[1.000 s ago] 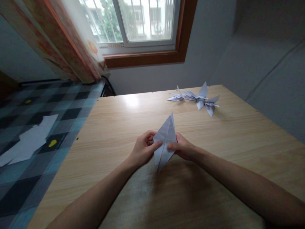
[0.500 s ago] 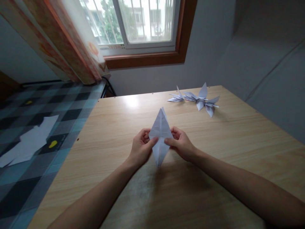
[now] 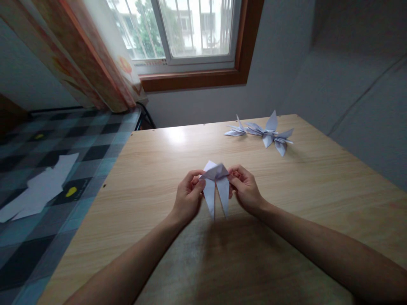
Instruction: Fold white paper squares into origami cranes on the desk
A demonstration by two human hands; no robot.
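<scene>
Between my two hands is a piece of folded white paper (image 3: 216, 173), held a little above the wooden table (image 3: 152, 169). Its top part is bent over toward me, and two narrow pointed flaps hang down with a slit between them. My left hand (image 3: 190, 194) pinches the left edge between thumb and fingers. On the opposite edge, my right hand (image 3: 244, 186) grips the paper the same way. Some fingers of both hands are hidden behind the paper.
Several folded paper flowers (image 3: 269, 133) lie near the table's far edge. To the left, loose white paper sheets (image 3: 44, 182) rest on a checked cloth (image 3: 28, 254). A window (image 3: 197, 29) and a patterned curtain (image 3: 95, 55) are beyond.
The paper was an upright diamond with its tip pointing up. Now the upper part is folded down toward me and the lower point shows as two separate flaps. Both hands stay nearly in place.
</scene>
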